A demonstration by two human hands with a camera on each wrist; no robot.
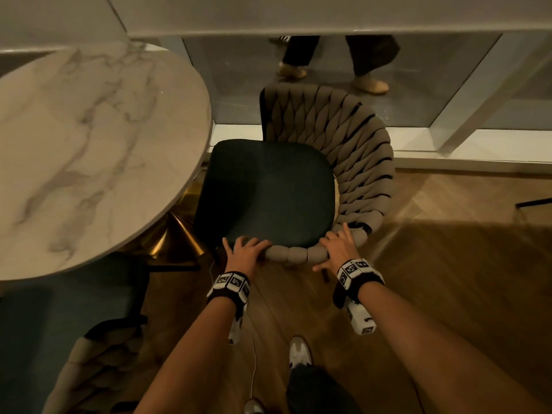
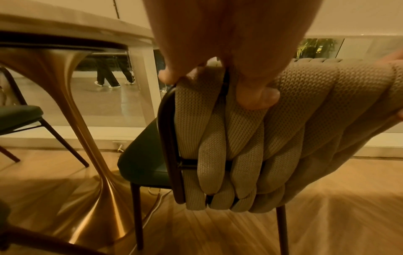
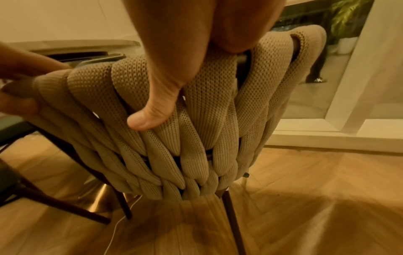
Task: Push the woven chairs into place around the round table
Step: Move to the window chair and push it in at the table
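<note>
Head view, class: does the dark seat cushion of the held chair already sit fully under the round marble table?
No: the seat cushion lies almost wholly in the open beside the round marble table, only its left edge near the rim.

Both my arms reach forward and down. My left hand [image 1: 243, 251] curls over the chair [image 1: 298, 252] rim, thumb behind. My right hand [image 1: 339, 246] grips beside it, thumb [image 3: 150, 117] pressed flat.

A wooden floor [image 1: 433, 264] with a herringbone pattern ran up to a glass wall [image 1: 373, 94] set in pale frames. Beyond the glass, another person's legs [image 1: 334, 61] in dark trousers and light shoes showed. A thin white cable [image 1: 254, 369] lay across the floor, and a leafy plant [image 3: 346, 19] stood outside.
</note>
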